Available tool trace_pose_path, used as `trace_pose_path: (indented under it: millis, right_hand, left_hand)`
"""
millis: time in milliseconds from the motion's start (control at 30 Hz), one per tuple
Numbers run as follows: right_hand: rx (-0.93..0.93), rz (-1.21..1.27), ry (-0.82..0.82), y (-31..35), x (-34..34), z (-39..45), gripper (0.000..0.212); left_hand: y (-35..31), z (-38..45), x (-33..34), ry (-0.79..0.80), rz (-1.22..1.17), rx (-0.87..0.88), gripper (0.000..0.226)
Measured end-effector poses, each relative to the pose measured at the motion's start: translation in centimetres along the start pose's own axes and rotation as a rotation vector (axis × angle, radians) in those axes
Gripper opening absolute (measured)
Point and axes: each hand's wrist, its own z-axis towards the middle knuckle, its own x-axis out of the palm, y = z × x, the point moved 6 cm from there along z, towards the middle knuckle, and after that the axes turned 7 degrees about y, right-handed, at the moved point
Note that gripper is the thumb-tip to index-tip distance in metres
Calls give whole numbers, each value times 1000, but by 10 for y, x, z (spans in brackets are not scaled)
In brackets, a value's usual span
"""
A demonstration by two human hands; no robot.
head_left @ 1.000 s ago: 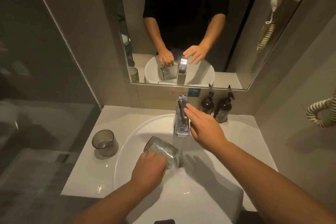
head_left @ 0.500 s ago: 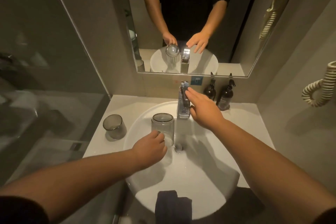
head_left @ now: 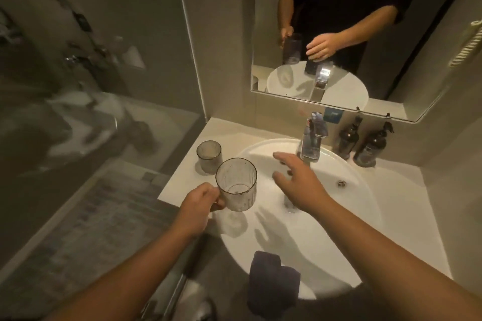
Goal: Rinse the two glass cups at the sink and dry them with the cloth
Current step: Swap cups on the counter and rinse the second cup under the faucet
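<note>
My left hand (head_left: 199, 207) grips a ribbed glass cup (head_left: 236, 184), upright and raised over the left rim of the white sink (head_left: 360, 211). A second glass cup (head_left: 208, 156) stands on the counter just behind it. My right hand (head_left: 297, 181) hovers over the basin in front of the chrome tap (head_left: 311, 142), fingers spread, holding nothing. A dark cloth (head_left: 271, 279) hangs over the sink's near rim.
Two dark pump bottles (head_left: 369, 144) stand on the counter right of the tap. A mirror (head_left: 339, 34) above reflects my arms and the cup. A glass shower partition (head_left: 91, 73) bounds the left side. The drain (head_left: 290, 206) lies mid-basin.
My left hand lifted the cup out of the basin, upward and to the left. My right hand came off the tap handle and now hovers lower over the basin. The water stream has stopped.
</note>
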Motion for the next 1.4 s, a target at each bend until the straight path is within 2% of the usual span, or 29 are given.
trace_pose_path:
  millis: [100,200,300,400,567,767,933,1100,1267,1400]
  right_hand:
    - [47,144,344,20,60,6,62]
    - [28,152,459,39,98,20,69]
    - [22,137,417,56,125,37,82]
    - [27,106,333,68,148,55,88]
    - [86,65,286,61,181,85,82]
    - [162,-38,314,45,215,108,76]
    - [185,-120,297,35,223,119,73]
    - [220,-177,278,31,222,125,66]
    - [258,-185,293,38,201,110,63]
    - [268,-189,208,36,156,73,53]
  left_hand:
    - [13,-6,-25,-84,-116,30,26]
    - [23,-1,-52,-139,-131,35,23]
    - [32,14,-78,-171,-119,17,27]
    - [40,31,-97,-136,-81,-14,28]
    - [59,52,-117,-97,10,-72,21]
    - [91,77,-132,-56,150,-145,26]
    - [102,87,-129,-5,205,-157,21]
    - [105,95,-126,6,281,-160,26]
    - [102,89,-131,-109,332,-157,14]
    - [87,64,-138,-295,344,-114,31]
